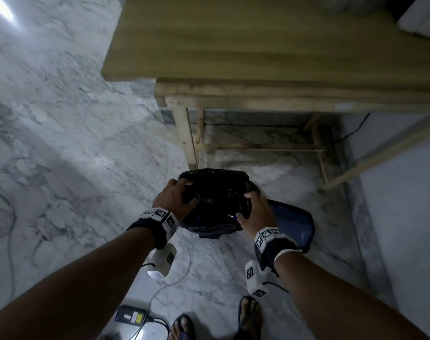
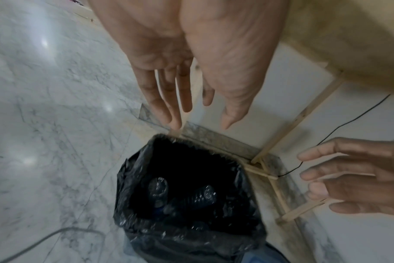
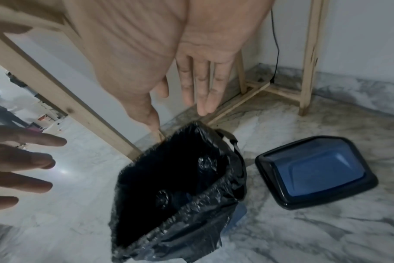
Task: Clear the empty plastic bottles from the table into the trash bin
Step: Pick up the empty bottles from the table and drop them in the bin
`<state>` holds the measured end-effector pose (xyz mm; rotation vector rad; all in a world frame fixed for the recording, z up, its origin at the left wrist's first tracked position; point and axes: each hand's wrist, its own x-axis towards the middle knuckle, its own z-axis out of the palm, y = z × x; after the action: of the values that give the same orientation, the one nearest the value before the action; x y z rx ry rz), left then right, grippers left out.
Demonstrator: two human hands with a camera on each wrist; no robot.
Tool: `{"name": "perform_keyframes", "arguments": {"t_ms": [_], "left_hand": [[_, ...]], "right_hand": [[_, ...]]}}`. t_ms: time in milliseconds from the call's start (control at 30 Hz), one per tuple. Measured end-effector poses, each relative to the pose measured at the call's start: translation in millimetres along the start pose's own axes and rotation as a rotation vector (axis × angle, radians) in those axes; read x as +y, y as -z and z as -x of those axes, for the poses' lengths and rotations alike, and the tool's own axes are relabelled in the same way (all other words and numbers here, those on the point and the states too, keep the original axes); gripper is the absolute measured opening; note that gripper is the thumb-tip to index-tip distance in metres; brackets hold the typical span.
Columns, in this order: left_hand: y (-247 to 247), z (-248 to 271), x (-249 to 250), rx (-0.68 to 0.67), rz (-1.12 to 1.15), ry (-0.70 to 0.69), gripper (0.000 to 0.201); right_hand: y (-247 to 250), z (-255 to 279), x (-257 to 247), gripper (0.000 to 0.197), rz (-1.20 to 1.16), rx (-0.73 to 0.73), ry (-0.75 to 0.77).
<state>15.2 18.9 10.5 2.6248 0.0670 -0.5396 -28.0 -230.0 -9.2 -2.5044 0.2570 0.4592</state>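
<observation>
The bin (image 1: pixel 210 227) stands on the marble floor (image 1: pixel 74 155) just in front of the wooden table (image 1: pixel 258 50), by its near left leg (image 1: pixel 187 138); a black bag (image 3: pixel 191 218) lines it, the plastic folded out over the rim; its mouth is open. Down inside lie the bottles (image 2: pixel 157 186), clear and crumpled, at least two of them side by side on the bottom; in the dark of the bag I cannot count more.

Both hands are over the mouth of the bin; the left hand (image 1: pixel 173 195) is above its left rim, fingers straight and a little spread, holding nothing; the right hand (image 1: pixel 254 212) is above its right rim, fingers also straight and apart, holding nothing; the wrist views show each palm bare, fingers pointing down toward the bag without touching it.

The lid (image 3: pixel 315 170), blue with a black frame, lies flat on the floor just to the right of the bin, apart from it. A thin black cable (image 2: pixel 340 124) hangs down the wall behind the table; a small black box (image 1: pixel 130 315) with cords sits on the floor near the person's sandalled feet (image 1: pixel 249 312).
</observation>
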Motion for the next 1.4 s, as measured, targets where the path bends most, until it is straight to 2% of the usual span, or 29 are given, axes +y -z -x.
{"name": "perform_keyframes", "arguments": {"t_ms": [200,333,400,500,633,733,967,1233,1400], "left_hand": [[91,33,46,0.015,0.029,-0.075,0.051],[161,49,86,0.057,0.012,-0.133,0.043],[197,54,108,0.085,0.007,-0.170,0.040],[245,58,140,0.147,0.019,-0.219,0.038],[298,54,183,0.186,0.060,-0.292,0.039],[323,45,216,0.229,0.077,-0.338,0.040],[328,-13,304,0.245,0.042,-0.383,0.046],[285,-129,405,0.224,-0.026,-0.373,0.061],[252,-197,451,0.200,-0.123,-0.380,0.079]], "right_hand": [[95,38,-51,0.047,0.042,0.066,-0.015],[165,54,-88,0.057,0.068,0.127,-0.033],[203,59,-105,0.055,0.062,0.159,-0.018],[257,64,-127,0.046,0.040,0.236,0.023],[315,63,-148,0.049,0.019,0.321,0.028],[352,57,-155,0.044,-0.005,0.391,0.039],[418,-7,-141,0.045,-0.042,0.457,0.002],[470,-146,-106,0.061,-0.019,0.448,-0.016],[479,-224,-85,0.067,0.014,0.434,0.029]]}}
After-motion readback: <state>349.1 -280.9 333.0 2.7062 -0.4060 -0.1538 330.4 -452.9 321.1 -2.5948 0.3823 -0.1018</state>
